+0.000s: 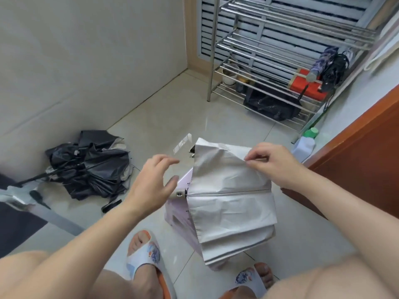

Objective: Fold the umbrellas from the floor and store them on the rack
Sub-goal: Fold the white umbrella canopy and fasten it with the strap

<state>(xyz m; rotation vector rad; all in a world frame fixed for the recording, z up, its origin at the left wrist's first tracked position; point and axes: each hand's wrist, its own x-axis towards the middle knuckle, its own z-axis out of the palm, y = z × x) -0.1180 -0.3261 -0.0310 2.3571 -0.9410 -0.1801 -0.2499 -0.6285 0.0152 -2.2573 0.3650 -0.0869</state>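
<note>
Silver umbrella (231, 197) at frame centre, long axis near-vertical in frame; right hand (269, 165) pinches canopy's upper edge; left hand (155, 180), fingers apart, hovers just left, nearer handle end (180, 194).

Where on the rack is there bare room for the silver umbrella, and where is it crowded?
The rack's two upper shelves show bare bars. On the third shelf the left part is free; its right end holds folded umbrellas. Below, a pot, a red box and a black bag crowd it. The right hand pinches the silver umbrella.
</note>
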